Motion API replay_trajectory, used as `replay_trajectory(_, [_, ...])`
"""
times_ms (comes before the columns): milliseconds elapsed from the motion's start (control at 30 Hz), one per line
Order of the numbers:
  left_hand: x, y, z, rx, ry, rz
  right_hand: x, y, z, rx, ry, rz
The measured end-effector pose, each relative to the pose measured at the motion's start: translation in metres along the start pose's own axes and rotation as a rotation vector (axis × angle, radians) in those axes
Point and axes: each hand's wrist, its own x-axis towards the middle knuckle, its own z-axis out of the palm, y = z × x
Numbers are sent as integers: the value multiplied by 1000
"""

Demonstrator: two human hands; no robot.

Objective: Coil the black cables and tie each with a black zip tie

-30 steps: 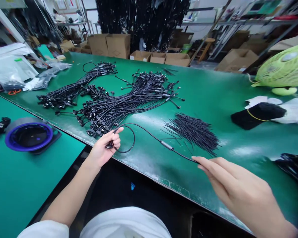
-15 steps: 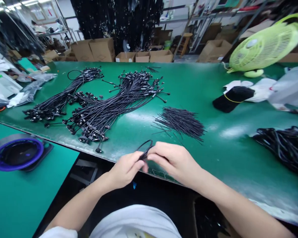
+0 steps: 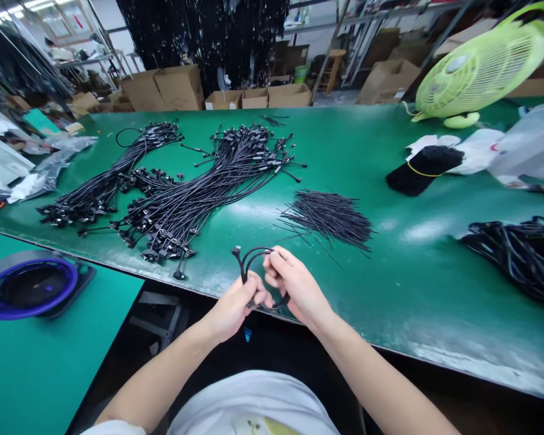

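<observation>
My left hand (image 3: 236, 305) and my right hand (image 3: 294, 284) are close together above the front edge of the green table mat (image 3: 390, 272). Both grip a looped black cable (image 3: 258, 255), whose small connector end (image 3: 236, 249) sticks up at the left. Its other end is hidden in my fingers. Just beyond my hands lies a bundle of thin black wires (image 3: 329, 217). Further left are two large heaps of black cables with connectors (image 3: 199, 187), the nearest plugs a short way from my left hand.
A tangled black cable heap (image 3: 512, 254) and a yellow-banded black bundle (image 3: 424, 169) lie at the right, below a lime-green fan (image 3: 480, 66). Plastic bags (image 3: 40, 163) sit far left. A lower green bench (image 3: 36, 368) holds a blue-rimmed roll (image 3: 29, 284). Cardboard boxes (image 3: 176, 87) stand behind.
My hands, apart one second ago, have come together on the cable, which is now gathered into a tighter loop. The view has swung slightly left of where it was.
</observation>
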Motion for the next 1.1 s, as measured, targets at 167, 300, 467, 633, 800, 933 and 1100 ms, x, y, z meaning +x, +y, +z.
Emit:
replay_trajectory(167, [-4, 7, -3, 393, -116, 22, -19, 1, 15, -309, -89, -294])
replay_trajectory(300, [-10, 13, -2, 518, -199, -50, -26, -3, 20, -212, -100, -198])
replay_trajectory(467, [-15, 0, 8, 133, -192, -189, -18, -6, 15, -72, -123, -111])
replay_trajectory(633, [-13, -5, 10, 167, -176, -178, -14, 7, 11, -242, -7, -359])
replay_trajectory(800, [-8, -2, -4, 346, -202, -178, -8, -5, 5, -22, -207, 125])
replay_trajectory(933, [-6, -7, -5, 377, -261, -226, -6, -8, 12, 280, -86, 180])
replay_trajectory(1100, [-5, -11, -2, 255, -251, -282, -3, -5, 18, 312, -89, 195])
